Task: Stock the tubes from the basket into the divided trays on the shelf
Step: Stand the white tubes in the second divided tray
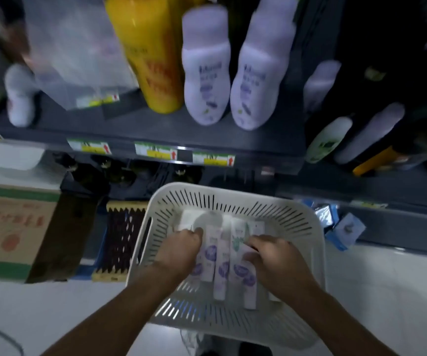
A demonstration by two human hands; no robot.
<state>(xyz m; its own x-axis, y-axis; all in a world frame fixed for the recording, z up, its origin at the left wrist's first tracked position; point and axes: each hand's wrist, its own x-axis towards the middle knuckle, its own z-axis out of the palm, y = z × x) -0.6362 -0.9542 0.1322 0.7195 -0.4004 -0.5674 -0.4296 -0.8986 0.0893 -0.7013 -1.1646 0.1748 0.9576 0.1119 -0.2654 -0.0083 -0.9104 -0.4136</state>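
- Reaching into the white slotted basket (233,199) with both hands, held apart, with a few tubes showing between them.
- Noting the tubes (220,278) lying flat on the basket floor, packed side by side, white with purple print, one with green print; all seen here sitting in the basket, none on the shelf.
- Curling the left hand (179,253) knuckles-up over the left part of the pile, fingertips pressing down among the tubes; cannot tell whether actually gripping one, the fingers being blurred and partly hidden.
- Curling the right hand (276,263) over the right part of the pile, thumb and fingers pinching the upper part of a tube.
- Finding the basket positioned low in front of the shelving, below the dark shelf (156,129) edge.
- Recording on that shelf a yellow bottle (150,60) standing just beside two lilac-white bottles (206,80), all blurred.
- Observing price labels (156,151) with red arrows fixed along the shelf's front edge.
- Noting a cardboard box (9,227) to the left on the pale floor (53,304), well apart from the basket.
- Noting blue packets (343,229) lying on a lower ledge just right of the basket.
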